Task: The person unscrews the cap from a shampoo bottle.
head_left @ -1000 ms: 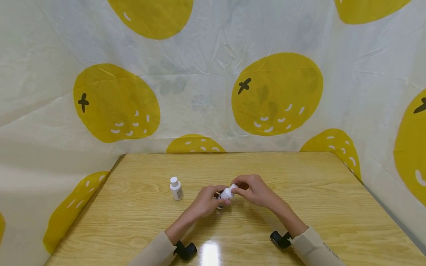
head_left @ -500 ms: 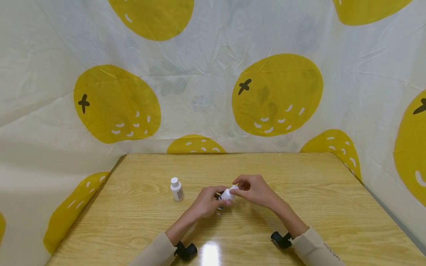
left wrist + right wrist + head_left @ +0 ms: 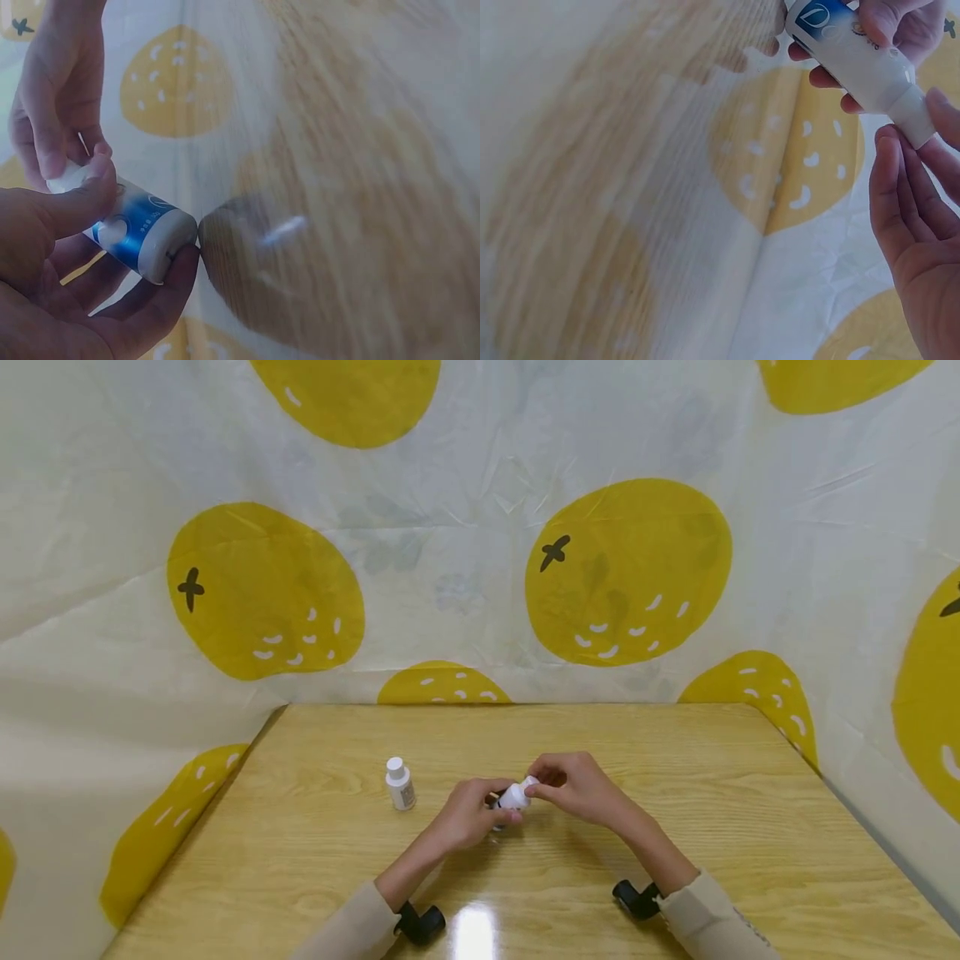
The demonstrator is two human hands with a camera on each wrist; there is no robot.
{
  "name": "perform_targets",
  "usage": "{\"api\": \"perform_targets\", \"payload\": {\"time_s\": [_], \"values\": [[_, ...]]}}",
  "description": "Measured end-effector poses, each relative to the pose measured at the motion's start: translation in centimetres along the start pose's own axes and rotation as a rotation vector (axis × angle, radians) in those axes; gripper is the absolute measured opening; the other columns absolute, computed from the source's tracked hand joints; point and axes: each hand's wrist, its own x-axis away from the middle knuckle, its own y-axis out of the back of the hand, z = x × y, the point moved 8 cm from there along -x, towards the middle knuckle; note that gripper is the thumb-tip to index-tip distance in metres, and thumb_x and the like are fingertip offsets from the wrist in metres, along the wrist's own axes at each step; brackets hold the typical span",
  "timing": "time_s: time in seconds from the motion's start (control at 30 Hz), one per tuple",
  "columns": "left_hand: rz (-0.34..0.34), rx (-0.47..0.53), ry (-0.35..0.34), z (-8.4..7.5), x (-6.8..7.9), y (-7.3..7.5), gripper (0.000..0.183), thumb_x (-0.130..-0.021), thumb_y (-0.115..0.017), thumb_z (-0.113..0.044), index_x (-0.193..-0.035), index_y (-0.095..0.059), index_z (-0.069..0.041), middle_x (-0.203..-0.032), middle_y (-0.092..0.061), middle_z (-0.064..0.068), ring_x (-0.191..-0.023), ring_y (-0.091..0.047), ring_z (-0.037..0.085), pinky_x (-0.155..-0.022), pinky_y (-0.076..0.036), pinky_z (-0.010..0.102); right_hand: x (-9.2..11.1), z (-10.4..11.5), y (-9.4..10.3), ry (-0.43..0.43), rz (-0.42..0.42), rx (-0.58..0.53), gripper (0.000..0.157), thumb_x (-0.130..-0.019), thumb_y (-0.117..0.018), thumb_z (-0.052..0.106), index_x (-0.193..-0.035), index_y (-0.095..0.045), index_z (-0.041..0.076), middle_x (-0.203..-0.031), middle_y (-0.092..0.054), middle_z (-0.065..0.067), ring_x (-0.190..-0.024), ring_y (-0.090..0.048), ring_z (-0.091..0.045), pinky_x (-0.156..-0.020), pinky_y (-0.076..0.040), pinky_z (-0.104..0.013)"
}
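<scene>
A small white bottle point(image 3: 512, 798) with a blue label band is held tilted above the table, its capped end toward the upper right. My left hand point(image 3: 467, 814) grips the bottle's body between thumb and fingers; in the left wrist view its blue band point(image 3: 139, 225) and white base show. At the other end my right hand point(image 3: 581, 789) pinches the white cap point(image 3: 916, 118) between thumb and fingertips. The cap sits at the neck; whether it is loose I cannot tell. To the left, a second white bottle point(image 3: 401, 785) stands upright with its cap on.
The wood-grain table point(image 3: 322, 860) carries both forearms' shadows and a bright light reflection near its front. A white cloth point(image 3: 457, 568) printed with yellow fruit hangs behind and at the sides. Black wrist cameras point(image 3: 422, 925) are strapped near the cuffs.
Both hands stay around the same bottle. The right fingers shift slightly on the cap, while the standing bottle keeps its place.
</scene>
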Motion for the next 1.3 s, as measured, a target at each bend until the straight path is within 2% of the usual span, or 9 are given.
{"api": "perform_targets", "payload": {"time_s": [0.13, 0.23, 0.37, 0.47, 0.53, 0.73, 1.0, 1.17, 1.3], "values": [[0.004, -0.012, 0.011, 0.0, 0.0, 0.0, 0.032, -0.092, -0.079, -0.024, -0.122, -0.076, -0.017, -0.112, -0.077, 0.001, -0.091, -0.066, 0.012, -0.071, -0.051, 0.022, 0.0, 0.0, 0.0, 0.009, 0.016, -0.018, 0.013, -0.092, -0.079, 0.019, -0.1, -0.075, 0.01, -0.09, -0.076, 0.0, -0.079, -0.068, -0.007, -0.073, -0.06, -0.024], [0.007, -0.012, 0.025, 0.0, 0.0, 0.0, 0.035, -0.092, -0.079, -0.025, -0.126, -0.074, -0.016, -0.114, -0.077, 0.002, -0.094, -0.067, 0.014, -0.071, -0.052, 0.023, 0.0, -0.2, 0.1, -0.023, 0.0, -0.003, 0.02, -0.093, -0.079, 0.026, -0.105, -0.075, 0.01, -0.089, -0.075, 0.001, -0.078, -0.068, -0.007, -0.072, -0.059, -0.023], [0.011, -0.012, 0.031, 0.1, -0.1, 0.0, 0.036, -0.093, -0.078, -0.025, -0.128, -0.074, -0.016, -0.114, -0.077, 0.002, -0.096, -0.068, 0.017, -0.072, -0.053, 0.023, 0.1, -0.6, 0.4, -0.086, -0.028, 0.02, 0.022, -0.095, -0.075, 0.035, -0.099, -0.075, 0.013, -0.084, -0.074, 0.0, -0.073, -0.065, -0.006, -0.069, -0.056, -0.023], [0.011, -0.02, 0.028, 0.1, -0.1, 0.0, 0.033, -0.093, -0.078, -0.025, -0.125, -0.075, -0.017, -0.113, -0.077, 0.002, -0.095, -0.069, 0.017, -0.071, -0.053, 0.024, 0.1, -0.8, 0.4, -0.116, -0.02, 0.014, 0.021, -0.097, -0.074, 0.036, -0.091, -0.074, 0.016, -0.082, -0.074, -0.004, -0.07, -0.064, -0.006, -0.067, -0.055, -0.023], [0.007, -0.026, 0.022, 0.1, -0.1, 0.0, 0.032, -0.092, -0.079, -0.025, -0.123, -0.075, -0.018, -0.112, -0.077, 0.001, -0.094, -0.069, 0.016, -0.071, -0.053, 0.024, 0.1, -0.8, 0.4, -0.116, -0.011, 0.009, 0.02, -0.097, -0.073, 0.035, -0.091, -0.075, 0.016, -0.082, -0.074, -0.006, -0.07, -0.063, -0.006, -0.066, -0.055, -0.023], [-0.005, -0.031, 0.005, -0.1, -0.1, 0.0, 0.031, -0.091, -0.08, -0.025, -0.121, -0.076, -0.017, -0.11, -0.077, 0.001, -0.09, -0.067, 0.012, -0.07, -0.052, 0.022, 0.1, -0.5, 0.4, -0.097, 0.014, -0.002, 0.018, -0.096, -0.075, 0.03, -0.094, -0.074, 0.013, -0.083, -0.072, 0.003, -0.072, -0.063, -0.006, -0.068, -0.055, -0.022], [-0.012, -0.015, 0.007, -0.1, -0.1, 0.0, 0.034, -0.091, -0.081, -0.024, -0.123, -0.076, -0.016, -0.111, -0.077, 0.003, -0.089, -0.066, 0.013, -0.068, -0.051, 0.022, 0.1, -0.2, 0.4, -0.071, 0.027, -0.005, 0.017, -0.095, -0.076, 0.027, -0.1, -0.074, 0.011, -0.087, -0.074, 0.002, -0.075, -0.065, -0.005, -0.069, -0.057, -0.024], [-0.01, 0.006, 0.017, 0.0, -0.1, 0.0, 0.035, -0.09, -0.081, -0.024, -0.124, -0.075, -0.016, -0.11, -0.077, 0.004, -0.091, -0.067, 0.014, -0.069, -0.052, 0.022, 0.1, -0.7, 0.3, -0.118, 0.015, -0.026, 0.024, -0.097, -0.073, 0.035, -0.1, -0.076, 0.012, -0.087, -0.075, -0.006, -0.074, -0.07, -0.02, -0.064, -0.056, -0.024], [0.0, 0.013, 0.028, 0.0, -0.1, 0.0, 0.035, -0.09, -0.082, -0.024, -0.123, -0.075, -0.017, -0.11, -0.076, 0.003, -0.093, -0.069, 0.015, -0.069, -0.052, 0.023, 0.2, -1.0, 0.1, -0.148, 0.028, -0.07, 0.025, -0.099, -0.071, 0.035, -0.096, -0.076, 0.011, -0.086, -0.075, -0.014, -0.073, -0.07, -0.031, -0.06, -0.055, -0.025]]}}
